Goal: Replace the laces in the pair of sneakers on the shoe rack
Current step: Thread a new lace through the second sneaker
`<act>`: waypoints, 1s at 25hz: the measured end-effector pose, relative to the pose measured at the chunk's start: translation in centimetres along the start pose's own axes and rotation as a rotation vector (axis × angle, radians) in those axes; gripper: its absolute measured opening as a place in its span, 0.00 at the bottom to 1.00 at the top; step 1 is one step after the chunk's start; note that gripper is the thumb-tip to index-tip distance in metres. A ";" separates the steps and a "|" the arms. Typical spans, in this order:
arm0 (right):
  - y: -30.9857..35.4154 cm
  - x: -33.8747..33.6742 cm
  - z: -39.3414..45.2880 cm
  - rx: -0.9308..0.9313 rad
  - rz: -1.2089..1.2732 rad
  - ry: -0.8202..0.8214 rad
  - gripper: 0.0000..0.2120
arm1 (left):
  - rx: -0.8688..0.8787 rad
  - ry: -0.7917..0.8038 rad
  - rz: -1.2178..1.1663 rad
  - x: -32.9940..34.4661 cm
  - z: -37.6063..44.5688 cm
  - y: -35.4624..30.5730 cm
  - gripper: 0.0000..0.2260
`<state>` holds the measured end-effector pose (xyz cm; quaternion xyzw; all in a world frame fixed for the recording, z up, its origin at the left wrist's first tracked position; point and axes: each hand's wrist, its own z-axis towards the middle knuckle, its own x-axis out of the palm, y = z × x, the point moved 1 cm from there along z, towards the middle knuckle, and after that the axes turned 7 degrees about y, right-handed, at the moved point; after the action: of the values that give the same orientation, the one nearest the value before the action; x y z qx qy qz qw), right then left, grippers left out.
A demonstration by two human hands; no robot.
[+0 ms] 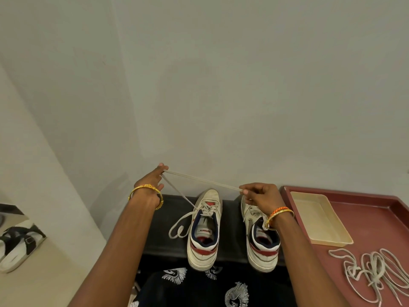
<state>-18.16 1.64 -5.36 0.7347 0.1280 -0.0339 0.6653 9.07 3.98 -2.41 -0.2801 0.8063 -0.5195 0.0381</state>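
Two white sneakers with red and navy trim stand side by side on a black shelf (168, 244), toes to the wall. A beige lace (201, 180) runs up from the left sneaker (204, 231), bends round my left hand (152, 178) and stretches taut across to my right hand (261, 196). My left hand holds the bend between thumb and fingers. My right hand pinches the lace's end above the right sneaker (262, 238), partly hiding its toe. The lace's other end lies looped (179, 229) on the shelf left of the left sneaker.
A red tray (365, 220) at the right holds a shallow cream box (318, 218) and a heap of loose laces (374, 271). A black-and-white sandal (17, 247) sits at the far left. A plain wall rises right behind the shoes.
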 end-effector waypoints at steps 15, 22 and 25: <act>-2.5 7.5 2.2 0.025 -0.113 0.066 0.08 | 0.251 0.330 0.964 4.2 2.6 7.9 0.05; -8.9 8.4 2.4 0.252 -0.364 0.071 0.09 | 0.291 0.073 1.373 4.6 3.0 13.2 0.08; -9.4 8.3 2.7 0.263 -0.349 0.022 0.03 | 0.269 0.079 1.269 4.6 3.6 14.8 0.08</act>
<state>-12.00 0.99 -16.65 0.7822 0.2549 -0.1570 0.5463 0.37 3.21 -15.72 0.2774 0.7438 -0.5026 0.3425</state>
